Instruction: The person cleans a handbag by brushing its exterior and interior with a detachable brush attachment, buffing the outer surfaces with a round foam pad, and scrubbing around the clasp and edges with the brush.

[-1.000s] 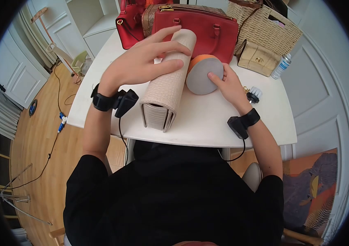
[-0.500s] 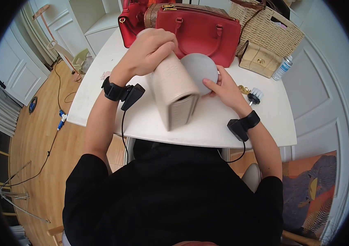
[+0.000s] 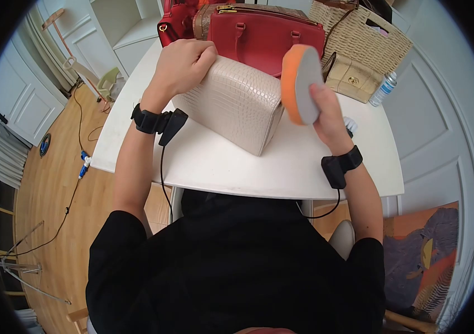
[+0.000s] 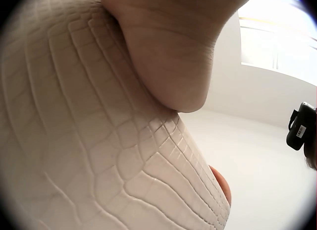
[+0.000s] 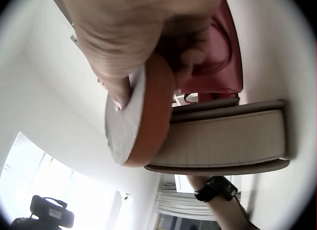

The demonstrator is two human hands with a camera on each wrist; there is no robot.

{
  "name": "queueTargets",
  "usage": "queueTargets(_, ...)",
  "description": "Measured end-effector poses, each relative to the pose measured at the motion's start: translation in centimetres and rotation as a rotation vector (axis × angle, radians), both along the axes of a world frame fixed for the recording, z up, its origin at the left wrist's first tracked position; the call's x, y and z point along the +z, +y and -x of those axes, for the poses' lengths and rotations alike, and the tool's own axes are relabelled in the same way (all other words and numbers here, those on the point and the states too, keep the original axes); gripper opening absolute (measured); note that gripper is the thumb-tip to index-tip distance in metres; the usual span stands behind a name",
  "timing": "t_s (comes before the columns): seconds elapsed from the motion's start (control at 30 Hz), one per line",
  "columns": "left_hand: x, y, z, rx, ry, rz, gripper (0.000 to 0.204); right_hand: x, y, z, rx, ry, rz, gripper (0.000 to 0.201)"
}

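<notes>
From here, the left hand [image 3: 184, 67] grips the upper left of the cream, crocodile-textured leather bag [image 3: 237, 92], seemingly to steady it on the white, smooth-topped table [image 3: 209, 170]. The right hand [image 3: 328, 117] pinches a round grey-and-orange pad [image 3: 306, 86], thumb on grey, which leaves orange towards the bag's right end; whether they touch, I can't tell.

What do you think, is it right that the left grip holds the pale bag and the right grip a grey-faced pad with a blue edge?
No: the pad has an orange edge, not blue, as the head view shows. The left grip holds the pale bag, the right grip the pad.
</notes>
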State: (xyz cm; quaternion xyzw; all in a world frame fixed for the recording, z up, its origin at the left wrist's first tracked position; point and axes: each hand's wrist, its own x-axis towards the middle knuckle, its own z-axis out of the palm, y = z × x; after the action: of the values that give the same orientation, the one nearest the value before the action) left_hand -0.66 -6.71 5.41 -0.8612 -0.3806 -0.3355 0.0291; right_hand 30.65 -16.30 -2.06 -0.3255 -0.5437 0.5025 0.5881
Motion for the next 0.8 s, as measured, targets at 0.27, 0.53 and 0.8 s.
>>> queueTargets(0.27, 0.3, -0.1, 0.3, 0.035, 0.027, 0.014, 0.038, -0.1, 0.4, -1.1, 0.174, -0.312, 0.126, 0.048)
queueTargets(0.53, 0.2, 1.5, 1.9, 0.166, 0.014, 0.025, 0.038, -1.0, 0.4, 0.4, 0.144, -0.680, 0.101, 0.058)
queueTargets(0.8, -0.1, 1.9, 1.9, 0.189, 0.008, -0.013, 0.038, -0.8, -0.1, 1.3, 0.114, -0.607, 0.100, 0.065)
